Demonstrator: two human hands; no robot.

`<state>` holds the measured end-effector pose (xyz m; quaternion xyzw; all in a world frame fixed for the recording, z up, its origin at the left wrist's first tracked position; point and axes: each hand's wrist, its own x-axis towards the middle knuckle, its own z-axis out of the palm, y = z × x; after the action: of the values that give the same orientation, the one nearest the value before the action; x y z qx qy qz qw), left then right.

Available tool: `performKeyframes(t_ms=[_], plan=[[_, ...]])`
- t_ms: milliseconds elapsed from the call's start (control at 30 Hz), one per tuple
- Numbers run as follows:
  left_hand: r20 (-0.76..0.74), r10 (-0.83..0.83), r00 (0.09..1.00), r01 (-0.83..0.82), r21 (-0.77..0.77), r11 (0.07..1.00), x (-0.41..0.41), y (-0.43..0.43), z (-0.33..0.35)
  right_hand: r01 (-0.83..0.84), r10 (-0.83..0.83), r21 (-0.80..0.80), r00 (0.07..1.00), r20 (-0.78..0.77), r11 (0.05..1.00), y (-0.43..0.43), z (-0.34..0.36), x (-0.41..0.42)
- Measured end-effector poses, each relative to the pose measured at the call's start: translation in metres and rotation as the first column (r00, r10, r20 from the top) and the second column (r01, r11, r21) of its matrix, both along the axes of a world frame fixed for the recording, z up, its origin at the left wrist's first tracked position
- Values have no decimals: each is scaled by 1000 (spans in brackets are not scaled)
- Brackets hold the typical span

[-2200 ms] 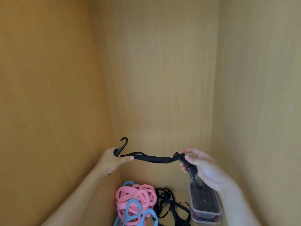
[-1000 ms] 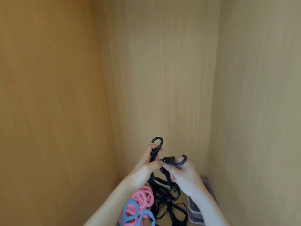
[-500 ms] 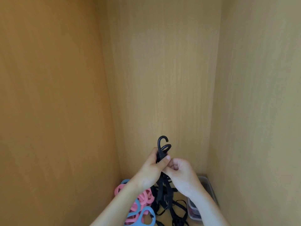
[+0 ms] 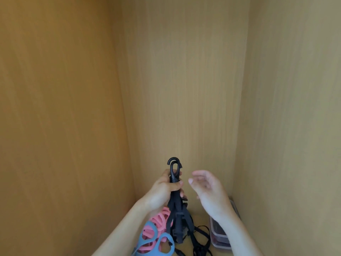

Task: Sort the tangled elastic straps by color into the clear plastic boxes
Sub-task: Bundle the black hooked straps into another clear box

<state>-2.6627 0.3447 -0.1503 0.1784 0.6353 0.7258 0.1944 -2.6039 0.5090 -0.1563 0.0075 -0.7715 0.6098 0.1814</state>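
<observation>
Black strap doubled up, one hand off.
Lower centre, the left hand clamps round the folded strap just under its two hooks, now brought together. The right hand has just let go and hangs beside it, fingers apart, empty. Below lie pink straps and blue straps. At lower right is the clear box, probably the bundle's next stop.

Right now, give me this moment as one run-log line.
left hand: grips folded black hooked strap, hooks upward | right hand: open, empty | clear plastic box: below right wrist | pink straps, blue straps: heaped below left forearm
</observation>
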Motion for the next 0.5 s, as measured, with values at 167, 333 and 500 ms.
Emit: performKeyframes(t_ms=[167, 333, 500], plan=[[-43, -161, 986, 154, -130, 979, 15, 6, 4, -198, 211, -172, 976, 58, 965, 0, 10, -5], [22, -231, 973, 232, -48, 972, 24, 12, 8, -146, 147, -254, 989, -15, 956, -3, 8, -8], [9, -223, 975, 224, -16, 975, 25, 14, 7, -171, 167, -361, 985, -42, 917, -3, 7, -6]])
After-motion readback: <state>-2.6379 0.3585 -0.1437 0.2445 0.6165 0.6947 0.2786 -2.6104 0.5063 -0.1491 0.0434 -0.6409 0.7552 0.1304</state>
